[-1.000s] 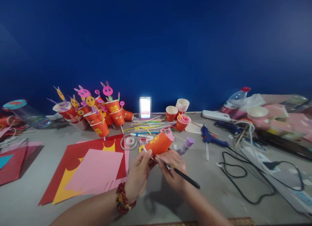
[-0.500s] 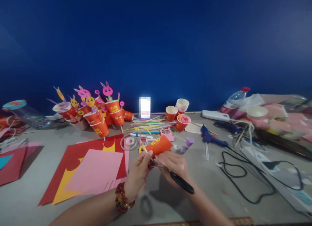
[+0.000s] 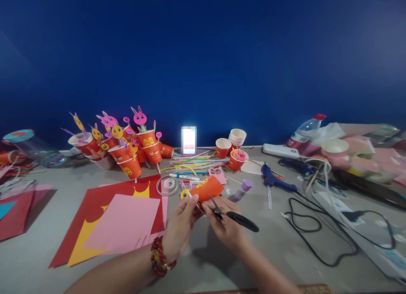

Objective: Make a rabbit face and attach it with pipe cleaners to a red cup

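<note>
My left hand (image 3: 181,226) pinches the rim of an orange paper cup (image 3: 209,188) held on its side above the table, its base pointing away to the right. My right hand (image 3: 226,226) grips black-handled scissors (image 3: 236,218), their blades aimed at the cup's rim. A red bead bracelet (image 3: 159,258) circles my left wrist. A yellow paper disc (image 3: 184,193) lies just behind the cup.
Red, yellow and pink paper sheets (image 3: 122,220) lie left of my hands. Decorated orange cups (image 3: 127,150) cluster at the back left. A tape roll (image 3: 168,185), purple glue stick (image 3: 242,189), blue glue gun (image 3: 274,182) and black cables (image 3: 320,230) lie nearby.
The scissors swung from a low slant to lie higher and flatter by the cup's rim. The cup tilted slightly in my left hand.
</note>
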A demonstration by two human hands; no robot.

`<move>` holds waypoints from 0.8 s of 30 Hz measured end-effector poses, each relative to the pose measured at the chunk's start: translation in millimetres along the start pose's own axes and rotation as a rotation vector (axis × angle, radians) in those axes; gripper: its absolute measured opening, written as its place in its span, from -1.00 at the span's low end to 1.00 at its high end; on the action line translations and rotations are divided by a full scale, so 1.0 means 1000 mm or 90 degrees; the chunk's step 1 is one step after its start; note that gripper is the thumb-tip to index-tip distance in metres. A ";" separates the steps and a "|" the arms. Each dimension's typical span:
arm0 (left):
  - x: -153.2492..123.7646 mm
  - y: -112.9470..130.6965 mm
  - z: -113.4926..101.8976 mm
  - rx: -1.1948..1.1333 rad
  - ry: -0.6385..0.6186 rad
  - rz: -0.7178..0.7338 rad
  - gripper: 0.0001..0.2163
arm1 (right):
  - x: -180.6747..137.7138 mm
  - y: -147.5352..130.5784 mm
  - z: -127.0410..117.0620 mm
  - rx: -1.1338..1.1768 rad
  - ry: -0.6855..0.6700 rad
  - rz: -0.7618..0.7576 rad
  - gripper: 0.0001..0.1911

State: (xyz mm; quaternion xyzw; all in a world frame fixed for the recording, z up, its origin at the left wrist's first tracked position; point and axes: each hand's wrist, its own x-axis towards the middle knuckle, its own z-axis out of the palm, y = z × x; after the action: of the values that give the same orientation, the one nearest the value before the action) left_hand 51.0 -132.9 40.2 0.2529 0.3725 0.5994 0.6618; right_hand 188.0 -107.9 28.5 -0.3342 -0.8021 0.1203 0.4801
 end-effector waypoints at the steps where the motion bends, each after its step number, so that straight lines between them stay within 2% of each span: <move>1: 0.000 0.000 0.000 0.001 -0.007 0.001 -0.77 | 0.001 0.000 0.000 0.006 -0.007 -0.007 -0.85; 5: 0.000 0.003 0.000 0.005 -0.032 -0.003 -0.77 | 0.005 -0.002 -0.004 0.033 -0.014 -0.039 -0.86; 8: 0.004 0.005 -0.001 0.000 -0.037 0.000 -0.77 | 0.003 -0.003 -0.009 0.050 0.023 -0.043 -0.86; 10: 0.006 0.006 -0.002 0.004 -0.036 0.011 -0.77 | 0.000 -0.002 -0.012 0.079 0.105 -0.035 -0.83; 12: 0.009 0.007 -0.004 0.023 -0.030 0.024 -0.76 | -0.001 0.001 -0.014 0.138 0.231 0.007 -0.83; 14: 0.011 0.009 -0.008 0.059 -0.040 0.044 -0.76 | 0.001 0.005 -0.016 0.238 0.361 0.101 -0.87; 16: 0.013 0.012 -0.012 0.120 -0.083 0.084 -0.76 | 0.007 0.010 -0.016 0.375 0.432 0.225 -0.90; 19: 0.018 0.022 -0.022 0.295 -0.184 0.181 -0.76 | 0.015 0.014 -0.017 0.599 0.413 0.413 -0.77; 21: 0.024 0.031 -0.032 0.445 -0.249 0.263 -0.75 | 0.018 0.016 -0.017 0.697 0.374 0.486 -0.74; 22: 0.027 0.034 -0.037 0.503 -0.281 0.300 -0.75 | 0.018 0.016 -0.017 0.716 0.360 0.487 -0.75; 24: 0.033 0.040 -0.048 0.554 -0.321 0.336 -0.73 | 0.016 0.015 -0.017 0.687 0.342 0.406 -0.77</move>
State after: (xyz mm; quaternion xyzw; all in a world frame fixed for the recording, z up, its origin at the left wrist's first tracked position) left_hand -10.8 -99.8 36.4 0.7221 0.3401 0.4568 0.3927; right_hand 203.6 -88.3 40.6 -0.2861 -0.3450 0.5522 0.7030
